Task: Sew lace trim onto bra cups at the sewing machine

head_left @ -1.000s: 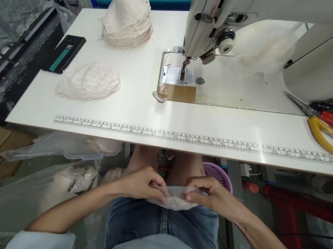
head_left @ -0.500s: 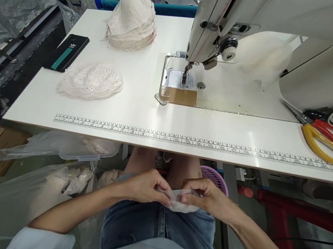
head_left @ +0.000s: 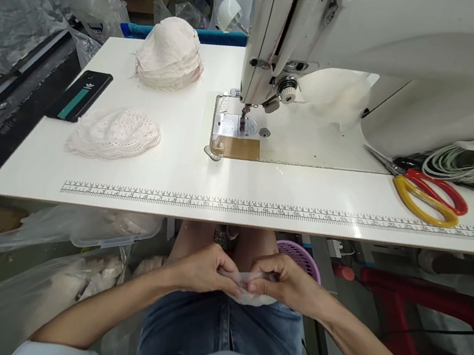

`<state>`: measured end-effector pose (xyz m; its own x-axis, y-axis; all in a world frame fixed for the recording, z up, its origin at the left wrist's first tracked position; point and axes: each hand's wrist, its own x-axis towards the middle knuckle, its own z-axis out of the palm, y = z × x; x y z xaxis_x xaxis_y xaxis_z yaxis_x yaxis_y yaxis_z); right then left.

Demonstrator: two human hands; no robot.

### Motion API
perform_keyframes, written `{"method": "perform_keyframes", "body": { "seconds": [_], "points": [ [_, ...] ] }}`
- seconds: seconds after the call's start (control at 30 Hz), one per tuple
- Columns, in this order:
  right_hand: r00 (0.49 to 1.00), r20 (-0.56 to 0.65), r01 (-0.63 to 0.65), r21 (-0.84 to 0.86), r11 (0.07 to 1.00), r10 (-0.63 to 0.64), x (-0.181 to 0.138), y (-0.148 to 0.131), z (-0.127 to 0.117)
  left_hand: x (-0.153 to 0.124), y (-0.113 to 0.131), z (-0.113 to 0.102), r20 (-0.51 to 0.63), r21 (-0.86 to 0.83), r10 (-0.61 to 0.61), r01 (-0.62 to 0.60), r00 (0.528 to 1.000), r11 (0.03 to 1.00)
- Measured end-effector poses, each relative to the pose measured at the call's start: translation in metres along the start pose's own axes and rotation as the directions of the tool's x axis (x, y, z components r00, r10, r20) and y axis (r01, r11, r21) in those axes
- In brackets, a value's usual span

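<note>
White fabric piece [head_left: 259,300] over lap, below front edge of desk [head_left: 173,172]. Left hand [head_left: 205,270] pinching its left part, right hand [head_left: 285,281] pinching its right part, fingertips near each other. Purple basket [head_left: 305,262] beyond right hand, partly hidden. On desk: sewing machine [head_left: 274,31], lacy white piece [head_left: 116,135], dark phone [head_left: 80,96], white cloth stack [head_left: 170,55]; scissors [head_left: 428,200] far right.
</note>
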<state>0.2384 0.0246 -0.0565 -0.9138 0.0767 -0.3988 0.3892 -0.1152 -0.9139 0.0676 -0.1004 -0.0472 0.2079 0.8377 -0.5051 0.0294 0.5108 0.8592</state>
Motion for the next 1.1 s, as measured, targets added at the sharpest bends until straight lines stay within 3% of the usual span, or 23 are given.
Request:
{"method": "perform_keyframes", "body": {
  "seconds": [0.1,0.3,0.47,0.8,1.0,1.1],
  "points": [
    [1.0,-0.019,0.003,-0.002,1.0,-0.003,-0.001,-0.002,-0.002,0.001,-0.001,0.0,-0.011,-0.006,0.005,-0.005,1.0,1.0],
    [0.991,0.077,-0.115,0.129,0.985,0.106,-0.006,-0.005,-0.005,-0.002,-0.004,-0.004,-0.008,-0.093,-0.083,0.082,0.996,0.992],
    [0.996,0.068,-0.072,0.098,0.993,0.065,-0.008,-0.003,-0.005,-0.003,-0.002,-0.005,-0.016,-0.067,-0.109,0.108,0.994,0.992],
    [0.999,0.046,-0.017,0.074,0.997,0.014,-0.008,-0.007,-0.006,-0.006,-0.008,-0.008,0.032,-0.089,-0.047,0.049,0.998,0.995],
    [0.998,0.05,-0.032,0.058,0.998,0.029,-0.008,-0.009,-0.005,-0.004,0.007,-0.005,0.03,-0.024,-0.045,0.046,0.999,0.999],
    [0.998,0.053,-0.029,0.044,0.999,0.027,-0.007,-0.011,-0.005,-0.001,0.013,0.0,-0.023,-0.006,-0.039,0.038,0.999,0.999]
  ]
}}
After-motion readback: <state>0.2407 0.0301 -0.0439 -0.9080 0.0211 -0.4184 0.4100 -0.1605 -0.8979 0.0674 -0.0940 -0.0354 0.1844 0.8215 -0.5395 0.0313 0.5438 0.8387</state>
